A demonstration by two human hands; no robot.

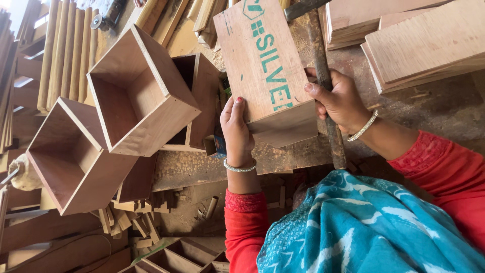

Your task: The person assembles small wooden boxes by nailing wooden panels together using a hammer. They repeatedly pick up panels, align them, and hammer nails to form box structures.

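Note:
A plywood box (262, 60) with green printing on its face lies on the workbench (434, 108), open side down. My left hand (236, 132) presses against the box's near left edge, fingers laid along it. My right hand (337, 101) grips the dark handle of a hammer (323, 71) that lies along the box's right side, with the thumb resting on the box face. The hammer's metal head (303, 7) is at the top edge of the view. Both wrists wear bangles, and the sleeves are red.
Two open wooden boxes (141, 96) (76, 156) stand stacked at the left, with a third (199, 86) behind them. Round wooden rods (65, 55) lean at the upper left. Plywood sheets (424, 43) are piled at the upper right. Offcuts (136, 222) litter the floor below.

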